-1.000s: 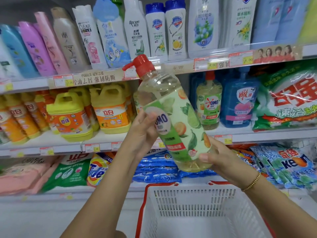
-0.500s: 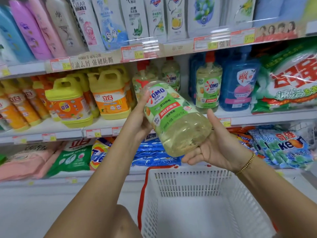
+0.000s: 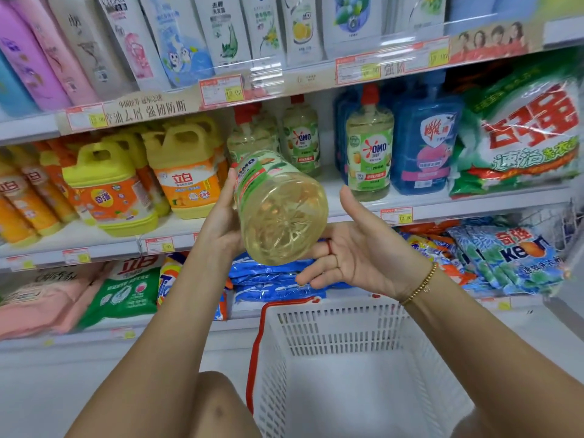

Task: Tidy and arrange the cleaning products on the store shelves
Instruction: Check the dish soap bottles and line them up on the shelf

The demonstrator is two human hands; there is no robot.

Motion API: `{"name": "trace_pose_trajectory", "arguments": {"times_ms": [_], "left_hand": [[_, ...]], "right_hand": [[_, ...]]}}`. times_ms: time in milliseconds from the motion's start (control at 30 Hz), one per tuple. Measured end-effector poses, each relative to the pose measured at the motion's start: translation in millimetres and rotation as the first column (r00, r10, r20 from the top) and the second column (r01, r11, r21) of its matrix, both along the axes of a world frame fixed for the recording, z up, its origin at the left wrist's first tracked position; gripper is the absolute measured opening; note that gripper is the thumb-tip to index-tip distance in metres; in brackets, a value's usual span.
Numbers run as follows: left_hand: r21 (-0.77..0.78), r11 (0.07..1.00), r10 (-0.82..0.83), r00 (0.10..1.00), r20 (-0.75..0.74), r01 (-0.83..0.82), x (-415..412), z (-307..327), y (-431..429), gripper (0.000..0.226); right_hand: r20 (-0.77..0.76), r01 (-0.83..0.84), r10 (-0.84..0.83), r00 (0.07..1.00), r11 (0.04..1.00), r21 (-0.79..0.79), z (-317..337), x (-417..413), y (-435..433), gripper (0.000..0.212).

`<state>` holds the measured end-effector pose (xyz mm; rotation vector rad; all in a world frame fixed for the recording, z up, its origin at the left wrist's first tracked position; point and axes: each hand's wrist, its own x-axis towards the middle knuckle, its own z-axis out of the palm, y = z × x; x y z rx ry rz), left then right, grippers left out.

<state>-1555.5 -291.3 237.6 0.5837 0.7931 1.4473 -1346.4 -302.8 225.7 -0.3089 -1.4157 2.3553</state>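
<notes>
I hold a clear OMO dish-soap bottle [image 3: 281,213] of pale yellow liquid, tipped so its base faces me and its top points at the middle shelf [image 3: 331,191]. My left hand [image 3: 221,226] grips its left side, thumb lying along the label. My right hand [image 3: 363,254] lies under the base with straight fingers, its thumb raised clear of the bottle. Three matching OMO bottles stand on that shelf: one with a red cap [image 3: 249,134] right behind the held bottle, one further back [image 3: 300,140], one to the right [image 3: 369,153]. The held bottle's cap is hidden.
Yellow detergent jugs [image 3: 186,172] stand to the left of the OMO bottles, blue refill pouches [image 3: 426,143] and a green washing-powder bag [image 3: 521,131] to the right. Shampoo bottles [image 3: 221,30] line the top shelf. A white basket [image 3: 347,327] sits below my hands.
The bottle has tipped from upright to base-toward-me, with its top swung toward the shelf. My right hand opened from gripping the base to lying beneath it.
</notes>
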Motion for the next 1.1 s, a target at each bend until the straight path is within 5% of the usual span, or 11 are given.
{"name": "trace_pose_trajectory", "arguments": {"times_ms": [100,200,367,433,567,700,867,1100], "left_hand": [[-0.023,0.999,-0.042,0.999,0.017,0.042,-3.9,-5.7,1.4,0.053],[0.020,0.999,-0.050,0.999,0.002,0.050,-11.4,-4.4,4.7,0.094],[0.174,0.981,0.137,0.948,-0.288,-0.089,-1.8,15.0,-4.2,0.042],[0.265,0.960,0.211,0.847,-0.488,-0.087,12.5,22.0,-11.3,0.052],[0.402,0.916,0.349,0.470,-0.811,0.014,49.3,23.3,-34.6,0.087],[0.502,0.843,0.447,0.265,-0.854,0.194,76.2,13.2,-48.3,0.089],[0.531,0.778,0.499,0.185,-0.847,0.336,90.8,8.2,-48.4,0.085],[0.455,0.783,0.416,0.187,-0.890,0.425,114.5,-3.5,-37.4,0.088]], "right_hand": [[0.106,0.072,-0.079,0.991,0.995,0.074,-0.9,-0.8,0.4,0.080],[0.227,0.198,-0.234,0.945,0.965,0.172,-2.8,1.2,3.2,0.078],[0.404,0.213,-0.377,0.834,0.894,0.394,-13.6,14.5,8.7,0.063],[0.447,0.167,-0.391,0.804,0.871,0.462,-19.9,19.1,10.1,0.057],[0.293,0.311,-0.531,0.795,0.772,0.555,-20.7,25.7,8.4,0.035],[-0.010,0.510,-0.727,0.687,0.471,0.720,-7.2,50.3,5.6,0.060],[-0.138,0.519,-0.728,0.671,0.330,0.788,5.3,86.7,-12.3,0.082],[-0.074,0.375,-0.815,0.575,0.182,0.909,-7.2,109.2,-20.0,0.100]]}}
